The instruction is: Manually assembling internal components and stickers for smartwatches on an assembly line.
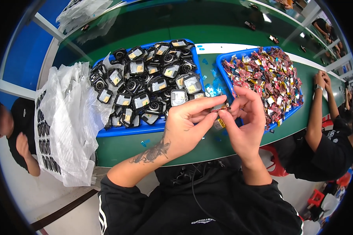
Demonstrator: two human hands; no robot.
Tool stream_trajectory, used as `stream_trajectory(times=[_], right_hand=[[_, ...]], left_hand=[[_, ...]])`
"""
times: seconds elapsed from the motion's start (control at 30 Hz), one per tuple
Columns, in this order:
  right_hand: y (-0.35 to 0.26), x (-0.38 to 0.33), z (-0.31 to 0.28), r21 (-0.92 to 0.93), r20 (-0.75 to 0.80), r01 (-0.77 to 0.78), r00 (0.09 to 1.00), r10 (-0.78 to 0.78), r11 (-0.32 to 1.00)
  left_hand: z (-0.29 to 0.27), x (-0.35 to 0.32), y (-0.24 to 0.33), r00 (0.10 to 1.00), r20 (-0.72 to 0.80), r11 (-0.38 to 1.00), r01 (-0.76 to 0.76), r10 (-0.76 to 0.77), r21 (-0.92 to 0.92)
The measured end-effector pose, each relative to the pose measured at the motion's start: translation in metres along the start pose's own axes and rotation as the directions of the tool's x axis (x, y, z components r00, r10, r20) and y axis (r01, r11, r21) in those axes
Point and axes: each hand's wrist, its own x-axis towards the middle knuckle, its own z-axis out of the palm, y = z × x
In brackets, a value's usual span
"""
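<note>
Centrally, left hand [188, 121] and right hand [245, 121] pinching one small red-and-yellow part [219, 111] together, blue tray of black casings [125, 131] upper left, blue tray of red parts [222, 58] upper right.

Glossy blue plastic tray [145, 128], crinkled clear bags [66, 117]

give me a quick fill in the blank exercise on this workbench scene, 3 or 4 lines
1. Both trays on the green table are ____ in colour.
2. The black square casings fill the tray on the person's ____ side.
3. The left hand and right hand pinch one small ____ part together.

Missing words: blue; left; red
</note>
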Motion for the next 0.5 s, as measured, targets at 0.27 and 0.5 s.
stream_trajectory(times=[0.27,0.5], right_hand=[[-0.005,0.009,0.002,0.179,0.129,-0.21,0.974,0.189,0.961],[-0.008,0.018,0.003,0.147,0.151,-0.15,0.98,0.128,0.978]], left_hand=[[-0.002,0.0,-0.003,0.999,-0.048,0.996,0.004,-0.008,-0.093],[-0.005,0.005,0.003,0.999,-0.036,0.979,0.023,-0.031,-0.204]])
